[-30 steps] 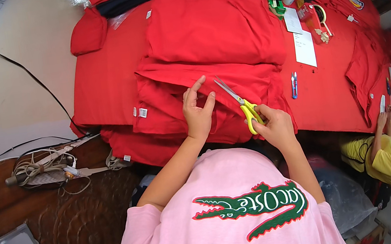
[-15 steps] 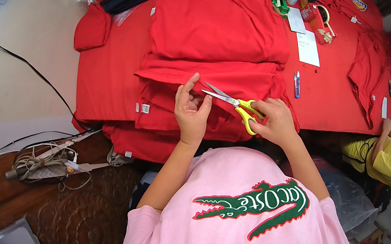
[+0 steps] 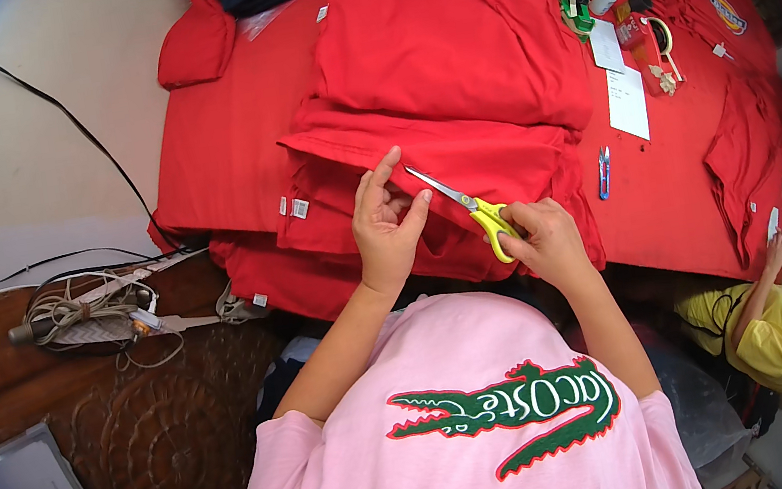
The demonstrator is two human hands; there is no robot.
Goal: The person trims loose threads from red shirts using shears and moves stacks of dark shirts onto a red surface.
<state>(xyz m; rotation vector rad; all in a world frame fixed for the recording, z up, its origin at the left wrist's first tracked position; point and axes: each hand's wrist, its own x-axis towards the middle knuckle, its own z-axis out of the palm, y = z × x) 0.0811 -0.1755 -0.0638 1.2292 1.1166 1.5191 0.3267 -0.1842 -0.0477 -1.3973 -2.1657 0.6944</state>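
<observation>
My right hand [image 3: 544, 240] grips the yellow-handled scissors [image 3: 489, 222], fingers in the loops. Their blades are together and point up and left, over the red cloth. Facing them, my left hand [image 3: 392, 234] is at the raised hem of a red garment [image 3: 469, 154], its lower fingers curled at the cloth. Its thumb and forefinger stand apart, close to the blade tips. What the curled fingers pinch is partly hidden. White labels [image 3: 301, 208] show on the cloth left of that hand. Behind lies a folded red pile [image 3: 442, 44].
Right of the pile are blue thread snips [image 3: 605, 172], white paper [image 3: 628, 103], a tape roll [image 3: 661, 35] and a green holder [image 3: 574, 2]. A person in yellow [image 3: 773, 334] works at the far right. Coiled cables [image 3: 88, 315] lie at left, beside the red-covered table [image 3: 222, 158].
The scissors' blades have come together, and my right hand's fingers have closed on the loops. My left hand stays nearly still. The whole view has shifted slightly.
</observation>
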